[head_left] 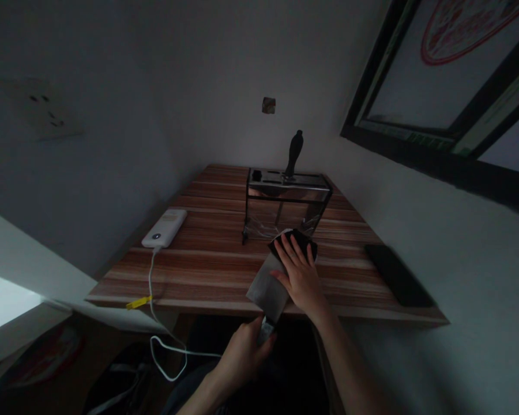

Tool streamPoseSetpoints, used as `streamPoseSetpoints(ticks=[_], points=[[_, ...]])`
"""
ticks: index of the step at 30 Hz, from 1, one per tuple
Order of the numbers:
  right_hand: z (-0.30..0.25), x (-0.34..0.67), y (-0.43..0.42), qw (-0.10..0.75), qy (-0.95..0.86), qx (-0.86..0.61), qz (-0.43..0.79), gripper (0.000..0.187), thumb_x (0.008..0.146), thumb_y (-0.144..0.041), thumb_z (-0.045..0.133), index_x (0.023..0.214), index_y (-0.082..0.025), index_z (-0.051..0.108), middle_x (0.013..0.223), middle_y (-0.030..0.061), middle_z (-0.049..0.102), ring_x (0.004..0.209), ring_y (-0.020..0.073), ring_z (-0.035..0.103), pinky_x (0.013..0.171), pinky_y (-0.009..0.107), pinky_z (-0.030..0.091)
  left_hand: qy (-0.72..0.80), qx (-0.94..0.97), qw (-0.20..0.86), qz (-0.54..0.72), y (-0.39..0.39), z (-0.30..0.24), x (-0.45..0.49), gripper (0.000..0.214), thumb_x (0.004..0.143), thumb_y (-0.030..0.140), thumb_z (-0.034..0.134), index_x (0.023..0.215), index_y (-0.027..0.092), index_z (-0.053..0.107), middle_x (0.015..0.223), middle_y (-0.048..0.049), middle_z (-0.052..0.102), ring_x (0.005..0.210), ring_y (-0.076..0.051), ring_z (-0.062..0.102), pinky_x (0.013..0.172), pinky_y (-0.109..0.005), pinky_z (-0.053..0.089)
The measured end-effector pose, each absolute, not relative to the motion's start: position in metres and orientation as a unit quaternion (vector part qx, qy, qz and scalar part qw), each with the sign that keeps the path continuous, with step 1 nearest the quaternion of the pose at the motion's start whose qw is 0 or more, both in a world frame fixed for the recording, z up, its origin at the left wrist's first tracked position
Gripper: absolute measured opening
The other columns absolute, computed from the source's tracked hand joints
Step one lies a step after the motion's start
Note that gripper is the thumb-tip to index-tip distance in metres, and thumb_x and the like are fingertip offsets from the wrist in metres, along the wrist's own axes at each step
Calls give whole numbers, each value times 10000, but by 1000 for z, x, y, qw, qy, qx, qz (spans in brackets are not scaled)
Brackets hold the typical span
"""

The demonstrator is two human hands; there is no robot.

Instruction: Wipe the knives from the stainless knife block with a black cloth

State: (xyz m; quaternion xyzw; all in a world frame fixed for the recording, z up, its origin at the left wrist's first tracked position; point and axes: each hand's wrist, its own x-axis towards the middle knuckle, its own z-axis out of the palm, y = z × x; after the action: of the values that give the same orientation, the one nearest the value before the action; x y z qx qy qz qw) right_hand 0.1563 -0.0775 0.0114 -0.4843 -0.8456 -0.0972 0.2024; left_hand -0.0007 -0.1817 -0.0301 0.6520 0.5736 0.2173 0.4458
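Note:
A cleaver [268, 288] with a broad grey blade points away from me over the table's front edge. Its handle is wrapped in the fingers of my left hand [242, 349]. Flat on the far part of the blade lies my right hand [298, 276], fingers stretched and slightly spread. Under those fingers is a dark piece of cloth or similar sheet [312, 246] with a pale edge; its exact kind is unclear. Just beyond stands a clear-sided knife holder [285, 197] with a dark frame. A black-handled tool [294, 151] sticks up from its top.
The wood-grain table [207, 259] narrows toward the wall. A white power bank [165, 227] lies at left, its white cable [152, 276] hanging off the edge beside a yellow tag [139, 302]. A dark flat phone-like object [398, 275] lies at right. A framed picture [441, 86] hangs above.

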Motion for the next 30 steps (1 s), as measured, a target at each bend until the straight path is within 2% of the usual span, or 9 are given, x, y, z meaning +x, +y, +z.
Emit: streamPoseSetpoints(ticks=[6, 12, 18, 21, 26, 30], points=[[12, 153, -75, 218, -828, -505, -105, 611, 899, -452, 367, 1425, -213, 167, 1473, 50, 204, 1365, 250, 120, 1061, 562, 104, 568, 642, 461, 229, -182, -30, -1, 262, 798, 376, 460, 833, 142, 572, 642, -4, 571, 555, -119, 496, 531, -204, 340], [11, 152, -90, 193, -843, -495, -89, 637, 887, -485, 372, 1422, -201, 178, 1478, 46, 186, 1366, 252, 107, 1068, 556, 81, 568, 632, 472, 233, -181, -32, 0, 268, 788, 382, 476, 823, 134, 571, 617, -3, 565, 527, -114, 480, 512, -205, 337], [5, 145, -124, 176, -874, -448, -64, 667, 876, -473, 406, 1427, -207, 140, 1471, 56, 212, 1362, 254, 128, 1066, 552, 107, 567, 637, 459, 247, -181, -38, 2, 265, 785, 347, 471, 860, 123, 592, 692, -43, 631, 586, -143, 543, 566, -218, 397], [1, 138, -142, 162, -884, -437, -48, 654, 884, -419, 416, 1430, -214, 122, 1478, 43, 187, 1361, 253, 132, 1070, 538, 106, 562, 635, 465, 254, -181, -41, 3, 254, 768, 310, 479, 882, 117, 598, 719, -61, 654, 622, -166, 581, 574, -226, 421], [-8, 129, -162, 159, -896, -414, -32, 639, 889, -436, 382, 1432, -226, 116, 1479, 16, 175, 1360, 237, 146, 1082, 505, 106, 536, 645, 480, 258, -180, -42, 0, 251, 730, 233, 481, 906, 119, 620, 753, -77, 680, 694, -199, 607, 601, -246, 450], [-13, 126, -169, 154, -902, -403, -17, 643, 894, -443, 368, 1433, -217, 100, 1483, 6, 150, 1363, 229, 130, 1089, 496, 67, 541, 651, 467, 257, -181, -41, -2, 270, 708, 174, 454, 882, 123, 654, 822, -95, 700, 773, -218, 607, 674, -259, 457]])
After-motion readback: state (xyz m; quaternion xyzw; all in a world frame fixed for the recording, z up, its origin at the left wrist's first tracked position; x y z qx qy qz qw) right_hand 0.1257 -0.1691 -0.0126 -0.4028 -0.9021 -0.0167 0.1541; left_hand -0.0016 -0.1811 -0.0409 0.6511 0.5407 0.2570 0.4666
